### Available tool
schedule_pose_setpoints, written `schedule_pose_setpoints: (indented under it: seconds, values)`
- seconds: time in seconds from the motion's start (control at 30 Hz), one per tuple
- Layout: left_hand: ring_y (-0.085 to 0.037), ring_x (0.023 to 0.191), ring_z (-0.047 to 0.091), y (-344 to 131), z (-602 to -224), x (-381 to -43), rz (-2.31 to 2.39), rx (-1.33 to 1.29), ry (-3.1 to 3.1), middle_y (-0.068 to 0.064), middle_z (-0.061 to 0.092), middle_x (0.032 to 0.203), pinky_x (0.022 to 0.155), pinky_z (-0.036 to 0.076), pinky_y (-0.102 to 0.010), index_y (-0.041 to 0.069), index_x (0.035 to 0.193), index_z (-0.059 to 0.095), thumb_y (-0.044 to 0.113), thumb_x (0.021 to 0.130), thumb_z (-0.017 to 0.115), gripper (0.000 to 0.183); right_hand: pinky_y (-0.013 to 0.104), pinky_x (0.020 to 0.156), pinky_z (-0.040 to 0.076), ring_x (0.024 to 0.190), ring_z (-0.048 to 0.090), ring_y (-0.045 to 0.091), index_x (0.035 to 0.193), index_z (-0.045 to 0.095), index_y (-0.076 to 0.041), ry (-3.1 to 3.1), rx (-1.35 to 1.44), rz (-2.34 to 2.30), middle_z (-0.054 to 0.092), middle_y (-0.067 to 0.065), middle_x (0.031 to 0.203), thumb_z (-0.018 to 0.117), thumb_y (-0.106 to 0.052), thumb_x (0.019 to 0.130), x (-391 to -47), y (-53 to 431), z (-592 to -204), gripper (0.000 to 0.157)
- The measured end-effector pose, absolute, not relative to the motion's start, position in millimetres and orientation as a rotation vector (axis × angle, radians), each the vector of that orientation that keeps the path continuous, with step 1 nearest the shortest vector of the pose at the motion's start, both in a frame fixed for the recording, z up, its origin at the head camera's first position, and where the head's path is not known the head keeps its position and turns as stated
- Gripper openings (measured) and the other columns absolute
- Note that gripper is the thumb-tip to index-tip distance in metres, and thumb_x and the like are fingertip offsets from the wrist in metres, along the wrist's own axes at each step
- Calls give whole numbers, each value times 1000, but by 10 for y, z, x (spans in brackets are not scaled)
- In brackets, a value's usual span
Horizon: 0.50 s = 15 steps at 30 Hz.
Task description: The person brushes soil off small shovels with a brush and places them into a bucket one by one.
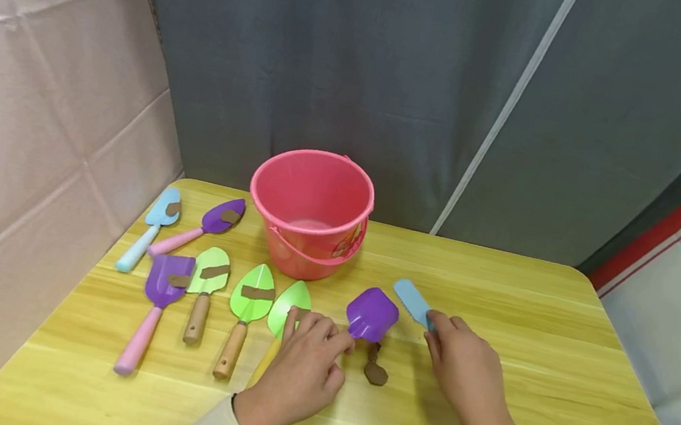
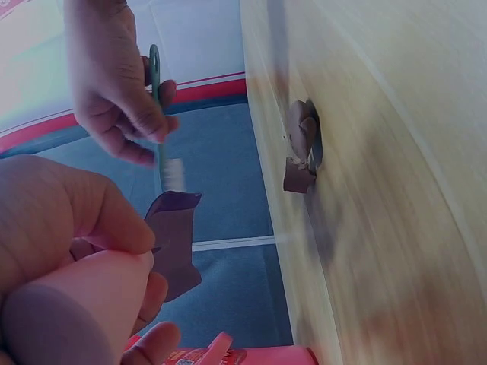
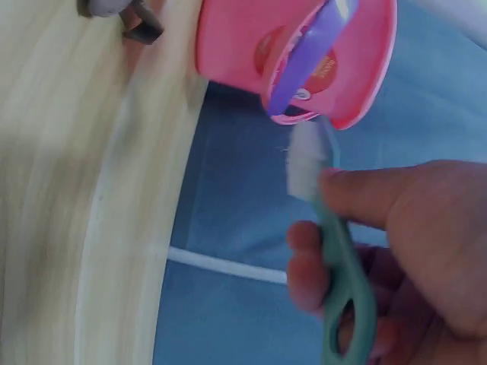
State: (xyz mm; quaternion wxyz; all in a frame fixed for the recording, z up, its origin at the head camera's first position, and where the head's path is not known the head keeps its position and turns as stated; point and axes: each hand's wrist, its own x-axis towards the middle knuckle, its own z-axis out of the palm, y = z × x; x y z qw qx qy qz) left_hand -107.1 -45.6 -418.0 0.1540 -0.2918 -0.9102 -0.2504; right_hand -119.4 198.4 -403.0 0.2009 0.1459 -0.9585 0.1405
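The left grip (image 1: 298,370) holds the pink-handled purple toy shovel (image 1: 372,313) above the table (image 1: 558,348), and the right grip (image 1: 470,370) clasps a blue-green bristle brush (image 1: 412,299) by its blade (image 2: 173,243). The step in hand looks like brushing that blade, so the next move calls for a steady hold. The pink bucket (image 1: 311,190) bears a round label (image 3: 326,72), its lettering too blurred to read.

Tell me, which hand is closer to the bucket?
Left. The left hand is in front of the bucket; the right hand is farther away, in front and off to the right.
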Motion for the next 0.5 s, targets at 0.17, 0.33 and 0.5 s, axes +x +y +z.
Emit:
schedule_pose_setpoints:
  seconds: [0.17,0.33,0.5]
  values:
    - [-22,104,49,-462,-4181,-1065,-720,-826,-2623,8,48,86,108,18,-62,21,94,64,4,69,65,31,26,53,43,60,47,6,117,69,-10,-2670,605,479,65,-3,86,76,-11,86,-1175,1924,-3982,32]
    - [-22,103,49,-461,-4179,-1071,-714,-828,-2613,9,47,85,104,22,-58,21,93,64,4,69,65,30,27,49,42,56,48,8,114,70,-9,-2670,531,435,64,-1,83,77,-11,85,-1183,1886,-3963,29]
    - [-22,104,49,-465,-4182,-1079,-718,-825,-2605,9,47,84,104,22,-60,21,93,64,3,68,65,31,29,45,41,52,47,11,113,70,-6,-2617,427,400,64,4,80,78,-7,83,-1178,1906,-3961,31]
